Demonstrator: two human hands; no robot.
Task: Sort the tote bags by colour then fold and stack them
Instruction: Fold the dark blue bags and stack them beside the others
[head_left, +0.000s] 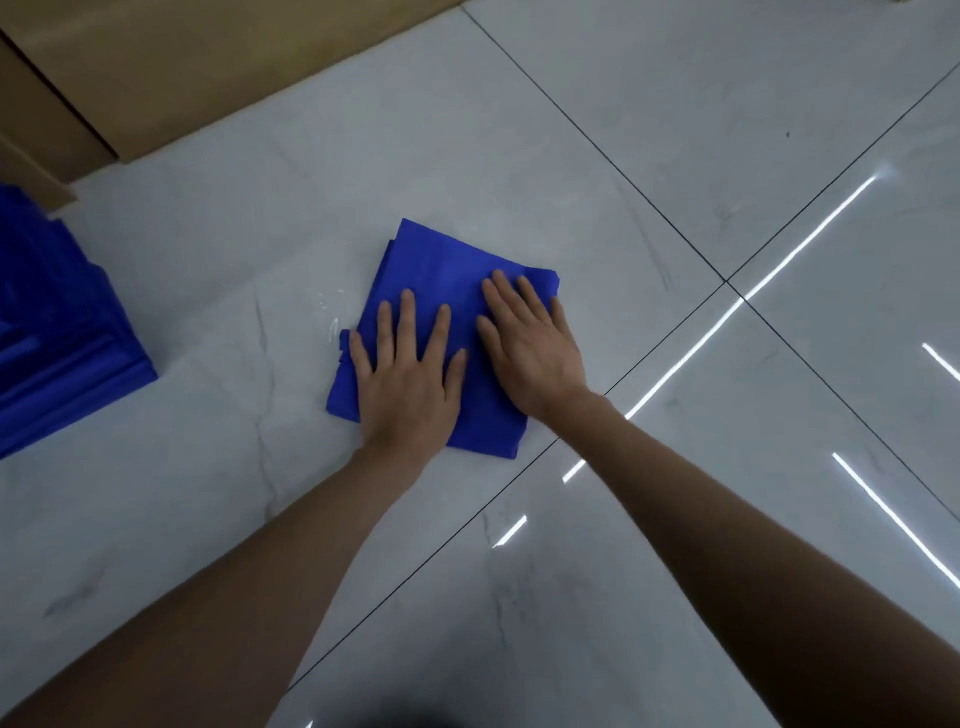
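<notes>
A blue tote bag, folded into a small square, lies flat on the glossy white tiled floor. My left hand presses on its near left part with fingers spread and straight. My right hand lies flat on its right part, fingers straight and pointing away from me. Both palms cover much of the bag's near half. A stack of folded blue tote bags sits at the left edge, partly out of frame.
Tan cardboard boxes stand along the far left, behind the blue stack. Dark grout lines cross the floor to the right of the bag. Bright ceiling-light reflections streak the tiles on the right.
</notes>
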